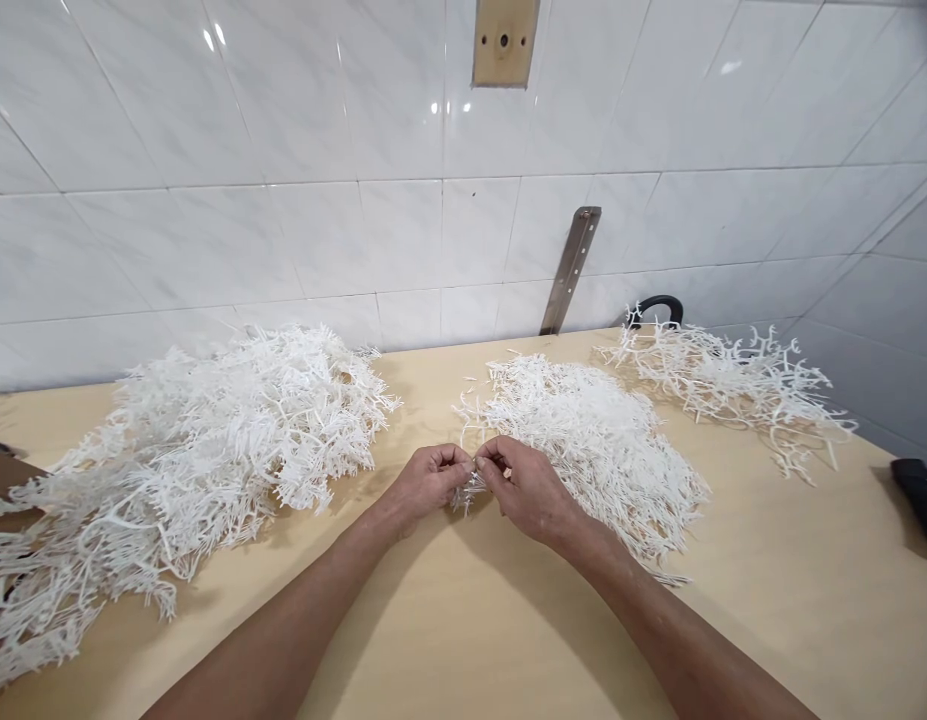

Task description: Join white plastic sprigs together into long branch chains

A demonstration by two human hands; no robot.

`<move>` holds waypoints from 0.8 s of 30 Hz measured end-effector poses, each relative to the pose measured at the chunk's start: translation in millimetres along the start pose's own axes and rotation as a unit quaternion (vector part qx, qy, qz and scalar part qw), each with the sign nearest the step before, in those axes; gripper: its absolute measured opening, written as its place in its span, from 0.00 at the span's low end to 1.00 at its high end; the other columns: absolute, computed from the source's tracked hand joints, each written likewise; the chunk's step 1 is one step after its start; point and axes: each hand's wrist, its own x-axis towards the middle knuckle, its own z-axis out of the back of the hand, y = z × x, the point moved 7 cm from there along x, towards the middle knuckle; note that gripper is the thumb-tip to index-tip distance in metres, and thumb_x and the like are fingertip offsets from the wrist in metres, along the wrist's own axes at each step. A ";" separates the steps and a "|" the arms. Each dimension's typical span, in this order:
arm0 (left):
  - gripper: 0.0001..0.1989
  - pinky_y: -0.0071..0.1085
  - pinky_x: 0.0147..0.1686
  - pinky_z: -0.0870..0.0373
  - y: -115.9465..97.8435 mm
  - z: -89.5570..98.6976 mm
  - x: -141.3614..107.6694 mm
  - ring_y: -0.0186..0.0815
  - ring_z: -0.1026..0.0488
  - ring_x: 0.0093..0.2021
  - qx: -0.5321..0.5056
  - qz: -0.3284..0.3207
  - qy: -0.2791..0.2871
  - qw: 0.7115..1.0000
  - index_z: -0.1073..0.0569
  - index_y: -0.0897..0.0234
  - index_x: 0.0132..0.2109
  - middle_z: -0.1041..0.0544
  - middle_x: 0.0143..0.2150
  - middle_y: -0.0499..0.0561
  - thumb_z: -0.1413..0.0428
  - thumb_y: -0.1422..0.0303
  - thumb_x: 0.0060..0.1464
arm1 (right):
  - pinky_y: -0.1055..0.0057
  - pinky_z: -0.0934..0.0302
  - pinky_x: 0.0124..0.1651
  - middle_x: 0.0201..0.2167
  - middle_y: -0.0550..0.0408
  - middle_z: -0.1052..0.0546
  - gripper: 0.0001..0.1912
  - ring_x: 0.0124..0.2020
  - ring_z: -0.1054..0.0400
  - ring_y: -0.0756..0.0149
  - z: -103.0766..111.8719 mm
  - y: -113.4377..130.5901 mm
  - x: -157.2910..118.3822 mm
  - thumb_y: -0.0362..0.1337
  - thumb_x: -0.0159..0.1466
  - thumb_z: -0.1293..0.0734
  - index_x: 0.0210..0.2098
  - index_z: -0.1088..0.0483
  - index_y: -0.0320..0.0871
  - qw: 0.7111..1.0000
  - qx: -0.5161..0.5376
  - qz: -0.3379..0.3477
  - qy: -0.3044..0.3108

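My left hand (433,477) and my right hand (524,486) meet fingertip to fingertip over the table, both pinched closed. Between them is a small white branched plastic piece (469,492), its thin prongs poking out below the fingers. Most of that piece is hidden by my fingers. Right behind and beside my right hand lies a heap of short thin white plastic sticks (605,430). Farther to the left spreads a large tangled pile of white branched plastic pieces (260,420).
At the back right lies a loose pile of bare white branching stems (725,375), with a black curved handle (662,306) behind it. A metal strip (572,270) leans on the tiled wall (403,230). A black object (920,495) sits at the right edge of the wooden table (793,580).
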 end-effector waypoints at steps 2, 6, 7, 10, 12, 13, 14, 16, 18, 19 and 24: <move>0.17 0.24 0.21 0.54 -0.7 -0.3 -0.4 0.23 0.48 0.19 0.000 0.001 0.003 1.000 0.31 0.66 0.29 0.38 0.21 0.42 0.37 0.56 0.46 | 0.70 0.43 0.31 0.27 0.56 0.27 0.06 0.29 0.34 0.66 -0.7 0.1 -0.4 0.34 0.65 0.39 0.34 0.31 0.43 1.000 -0.010 0.016 -0.008; 0.15 0.25 0.20 0.56 -3.8 -0.6 -2.3 0.23 0.48 0.19 0.007 0.009 0.008 1.000 0.33 0.65 0.28 0.39 0.20 0.41 0.37 0.59 0.47 | 0.70 0.43 0.33 0.31 0.54 0.27 0.06 0.31 0.34 0.66 -6.9 3.7 -2.1 0.32 0.67 0.41 0.35 0.34 0.43 0.995 -0.065 0.067 -0.024; 0.15 0.25 0.20 0.57 -4.2 -0.4 -2.6 0.23 0.48 0.19 0.006 0.012 0.008 1.000 0.33 0.65 0.28 0.39 0.20 0.41 0.37 0.60 0.47 | 0.69 0.43 0.34 0.33 0.53 0.28 0.07 0.31 0.35 0.66 -9.0 5.1 -2.1 0.32 0.68 0.42 0.36 0.34 0.42 0.993 -0.086 0.082 -0.025; 0.15 0.25 0.20 0.58 -2.8 -0.8 -2.8 0.22 0.49 0.18 -0.009 0.021 0.016 1.000 0.34 0.65 0.28 0.40 0.20 0.41 0.37 0.60 0.45 | 0.69 0.44 0.31 0.34 0.49 0.29 0.08 0.29 0.36 0.65 -10.0 3.2 0.8 0.31 0.69 0.45 0.36 0.36 0.42 0.983 -0.155 0.091 -0.030; 0.16 0.25 0.19 0.58 -1.1 -1.4 -2.3 0.22 0.49 0.18 -0.021 0.022 0.019 0.999 0.33 0.65 0.29 0.39 0.20 0.41 0.36 0.59 0.45 | 0.69 0.45 0.30 0.32 0.50 0.29 0.08 0.28 0.36 0.64 -0.8 -3.7 3.9 0.30 0.67 0.44 0.34 0.36 0.42 0.980 -0.179 0.060 -0.055; 0.17 0.24 0.19 0.57 -0.7 -1.4 -2.0 0.22 0.49 0.18 -0.023 0.019 0.016 0.999 0.33 0.65 0.29 0.38 0.20 0.41 0.36 0.58 0.45 | 0.69 0.44 0.30 0.31 0.50 0.29 0.07 0.28 0.36 0.64 6.5 -7.5 4.8 0.30 0.66 0.43 0.33 0.36 0.43 0.981 -0.174 0.041 -0.072; 0.18 0.24 0.19 0.56 -0.8 -0.9 -1.7 0.22 0.49 0.18 -0.023 0.013 0.008 1.000 0.32 0.65 0.30 0.37 0.21 0.41 0.36 0.56 0.45 | 0.69 0.43 0.30 0.30 0.51 0.28 0.06 0.29 0.35 0.64 14.4 -11.0 5.0 0.30 0.65 0.42 0.33 0.36 0.43 0.983 -0.156 0.023 -0.090; 0.20 0.24 0.19 0.54 -2.0 0.6 -1.6 0.22 0.48 0.18 -0.018 0.002 -0.013 1.000 0.31 0.66 0.30 0.35 0.21 0.42 0.36 0.54 0.45 | 0.70 0.41 0.30 0.30 0.53 0.27 0.04 0.27 0.34 0.65 28.6 -16.3 4.0 0.33 0.64 0.40 0.34 0.35 0.43 0.989 -0.089 -0.008 -0.115; 0.21 0.24 0.20 0.52 -2.7 1.5 -2.0 0.22 0.46 0.18 -0.008 0.003 -0.029 1.000 0.30 0.66 0.31 0.34 0.22 0.43 0.36 0.52 0.44 | 0.71 0.40 0.27 0.32 0.54 0.25 0.04 0.23 0.34 0.69 37.4 -19.0 2.1 0.35 0.64 0.40 0.36 0.34 0.43 0.992 -0.011 -0.033 -0.120; 0.22 0.24 0.20 0.51 -3.1 2.0 -2.3 0.23 0.45 0.19 -0.001 0.004 -0.036 0.999 0.29 0.66 0.31 0.33 0.23 0.44 0.36 0.51 0.44 | 0.72 0.40 0.25 0.32 0.54 0.24 0.05 0.21 0.35 0.71 39.9 -19.2 1.2 0.36 0.65 0.40 0.37 0.33 0.43 0.992 0.019 -0.042 -0.119; 0.21 0.23 0.19 0.51 -3.2 4.7 -3.6 0.23 0.45 0.19 0.030 0.018 -0.058 0.998 0.29 0.67 0.30 0.32 0.23 0.45 0.36 0.51 0.44 | 0.71 0.39 0.26 0.25 0.55 0.26 0.06 0.22 0.33 0.68 59.8 -19.5 -1.7 0.39 0.65 0.38 0.35 0.32 0.43 0.982 0.022 -0.058 -0.181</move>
